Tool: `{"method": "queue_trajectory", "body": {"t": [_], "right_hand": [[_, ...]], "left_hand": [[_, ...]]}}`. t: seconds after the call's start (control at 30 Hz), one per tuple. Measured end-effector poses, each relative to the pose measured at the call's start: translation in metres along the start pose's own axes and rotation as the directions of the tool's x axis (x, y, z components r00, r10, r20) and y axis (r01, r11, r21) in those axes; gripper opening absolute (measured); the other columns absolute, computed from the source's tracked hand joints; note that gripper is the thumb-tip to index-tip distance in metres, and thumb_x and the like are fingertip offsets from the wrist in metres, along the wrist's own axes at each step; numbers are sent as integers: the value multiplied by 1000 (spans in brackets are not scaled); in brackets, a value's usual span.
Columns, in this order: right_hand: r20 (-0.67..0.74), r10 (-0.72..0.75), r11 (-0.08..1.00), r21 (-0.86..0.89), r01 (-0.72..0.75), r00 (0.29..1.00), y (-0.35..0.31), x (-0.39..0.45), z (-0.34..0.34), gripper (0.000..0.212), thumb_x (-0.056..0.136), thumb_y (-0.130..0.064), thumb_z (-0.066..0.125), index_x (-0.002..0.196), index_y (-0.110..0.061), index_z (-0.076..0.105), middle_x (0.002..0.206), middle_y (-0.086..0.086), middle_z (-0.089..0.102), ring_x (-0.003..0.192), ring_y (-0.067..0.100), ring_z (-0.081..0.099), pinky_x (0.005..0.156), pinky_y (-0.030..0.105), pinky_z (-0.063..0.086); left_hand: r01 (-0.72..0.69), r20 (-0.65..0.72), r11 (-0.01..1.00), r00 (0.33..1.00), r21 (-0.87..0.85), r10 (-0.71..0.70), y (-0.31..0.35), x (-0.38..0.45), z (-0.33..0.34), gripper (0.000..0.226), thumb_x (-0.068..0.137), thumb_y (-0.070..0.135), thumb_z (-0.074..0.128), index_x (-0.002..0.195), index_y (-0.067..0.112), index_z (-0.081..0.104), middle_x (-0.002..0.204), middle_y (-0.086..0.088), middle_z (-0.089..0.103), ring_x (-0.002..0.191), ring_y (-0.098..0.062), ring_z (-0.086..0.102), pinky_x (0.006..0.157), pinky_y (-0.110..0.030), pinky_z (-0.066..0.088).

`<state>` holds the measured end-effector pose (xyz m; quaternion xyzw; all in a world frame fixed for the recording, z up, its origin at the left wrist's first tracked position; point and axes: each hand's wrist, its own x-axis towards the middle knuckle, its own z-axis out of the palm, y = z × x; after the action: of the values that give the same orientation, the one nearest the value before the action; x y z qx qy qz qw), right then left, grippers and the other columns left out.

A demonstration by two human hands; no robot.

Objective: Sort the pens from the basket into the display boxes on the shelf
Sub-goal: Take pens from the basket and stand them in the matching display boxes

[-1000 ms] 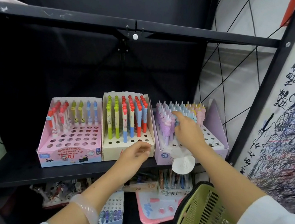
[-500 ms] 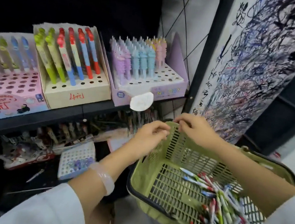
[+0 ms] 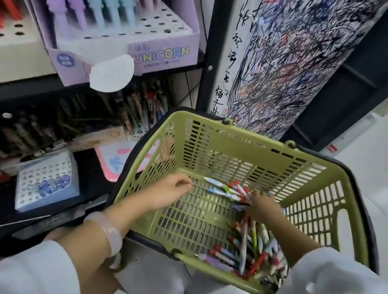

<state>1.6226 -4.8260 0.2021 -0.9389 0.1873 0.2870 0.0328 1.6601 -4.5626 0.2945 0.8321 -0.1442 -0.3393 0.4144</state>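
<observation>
Our right hand (image 3: 263,206) is now reaching down into the green basket (image 3: 244,154), in the lower right of the frame; half a second ago it was only at the rim, and a second ago it was up at the purple box (image 3: 162,54) on the shelf. Its fingers are spreading over the pile of pens (image 3: 246,249), and they are touching the top ones, but we cannot tell if they are already closing on one. Our left hand (image 3: 168,191) is also coming inside the basket, near the centre of the frame. It is loosely curled with the fingertips together, and it seems to be holding nothing.

We judge that one placing is finished and we are starting the next pick. Many pens are waiting in the basket: most are lying along its right side, and two are lying apart between our hands. So the task is far from its end.

The view is tilting down, so the purple box is now standing in the upper left of the frame with several free holes in its front rows. The other boxes are mostly out of the frame.
</observation>
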Motion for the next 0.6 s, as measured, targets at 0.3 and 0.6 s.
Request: {"method": "queue_trajectory", "body": {"t": [0.3,0.6], "right_hand": [[24,0,998,-69,1,1000,-20,12,21,58,88,-41,55,135,-15,34,129,12,52,128,31,38,108,54,18],[-111,-73,905,410,113,991,-60,-2,-8,24,80,-32,64,76,-15,48,68,0,49,64,17,52,66,30,40]], "left_hand": [[16,7,998,1000,-63,-15,-2,7,2,14,97,24,42,101,34,51,108,10,55,108,-11,52,97,-34,42],[59,-18,992,998,-107,-61,-1,6,0,15,97,22,42,105,29,53,107,5,58,99,-10,55,91,-31,45]]}}
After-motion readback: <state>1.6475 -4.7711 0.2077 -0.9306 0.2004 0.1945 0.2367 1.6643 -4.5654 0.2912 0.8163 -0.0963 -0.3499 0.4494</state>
